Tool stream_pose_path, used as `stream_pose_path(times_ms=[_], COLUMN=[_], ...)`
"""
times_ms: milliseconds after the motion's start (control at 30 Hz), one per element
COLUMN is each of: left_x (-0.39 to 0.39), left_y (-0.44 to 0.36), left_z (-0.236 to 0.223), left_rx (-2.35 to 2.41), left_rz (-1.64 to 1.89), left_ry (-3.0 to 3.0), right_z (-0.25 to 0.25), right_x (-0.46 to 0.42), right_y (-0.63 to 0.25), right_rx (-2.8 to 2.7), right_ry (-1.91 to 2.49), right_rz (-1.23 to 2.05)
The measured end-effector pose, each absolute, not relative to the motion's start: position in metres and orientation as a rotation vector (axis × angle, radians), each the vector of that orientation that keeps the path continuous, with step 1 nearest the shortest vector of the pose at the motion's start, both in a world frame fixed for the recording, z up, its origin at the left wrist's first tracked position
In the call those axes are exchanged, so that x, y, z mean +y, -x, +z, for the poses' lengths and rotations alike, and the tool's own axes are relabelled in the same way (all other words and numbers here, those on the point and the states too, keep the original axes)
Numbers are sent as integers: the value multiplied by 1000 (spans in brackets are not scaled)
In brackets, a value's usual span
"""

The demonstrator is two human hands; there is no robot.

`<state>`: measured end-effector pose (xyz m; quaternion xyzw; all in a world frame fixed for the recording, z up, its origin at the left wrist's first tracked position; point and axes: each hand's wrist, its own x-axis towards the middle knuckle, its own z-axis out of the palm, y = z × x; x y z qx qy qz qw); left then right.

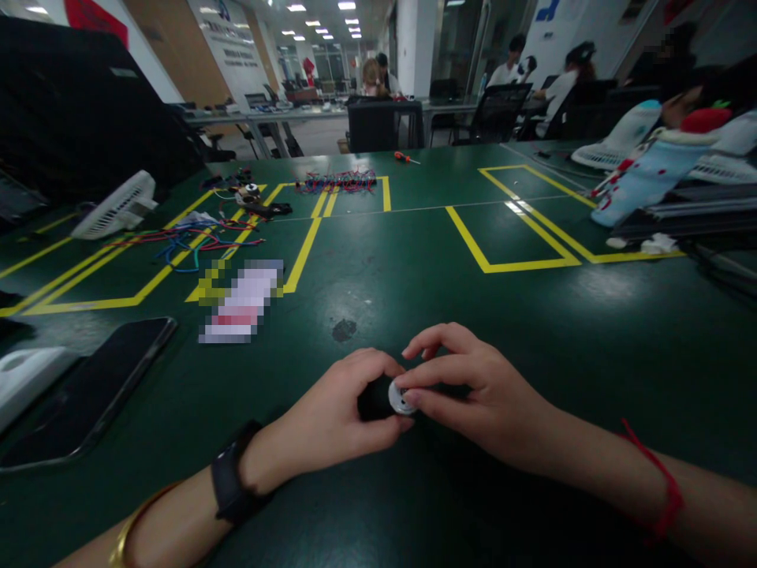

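A small round silver-white piece (400, 398) with dark spots on its face is between my hands, just above the green table. My left hand (346, 406) curves around it, thumb below and forefinger above. From the other side, my right hand (482, 394) pinches at its face with the thumb and fingertips, another finger raised above. The fingers cover part of the piece, so its exact kind does not show.
A phone (98, 386) and a white object (29, 375) lie at left. Farther back are a blurred card (245, 300), loose wires (195, 241), a wire bundle (337, 183), a screwdriver (406, 158) and a white fan (118, 207). A light-blue bottle-shaped item (647, 177) stands at right.
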<state>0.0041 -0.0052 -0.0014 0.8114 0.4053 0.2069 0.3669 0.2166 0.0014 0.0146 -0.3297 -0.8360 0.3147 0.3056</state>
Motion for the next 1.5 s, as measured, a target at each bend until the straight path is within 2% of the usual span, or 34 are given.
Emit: stream_pose_path(times_ms=[133,233,500,800,1000,1167,1500], left_x=[-5,-6,-6,-6,-6,-6,-6], left_y=[-3,-2,-1,0,-1,0,0], left_z=[-1,0,2,1,1,1,1], left_rx=[1038,1013,999,997,991,986,995], left_rz=[543,556,535,533,542,543,549], left_ry=[-2080,-2068,-2058,-2048,-2052,-2052,-2053], right_z=[20,23,10,10,15,10,7], right_x=[3,9,22,18,23,35,36], right_y=[-219,-230,-259,-259,-264,-272,-272], right_rx=[-2006,-1935,-2540,-2621,-2366,-2156,-2247], right_ry=[936,1050,1152,1142,1112,1302,1344], right_rz=[1032,1047,903,883,1030,929,910])
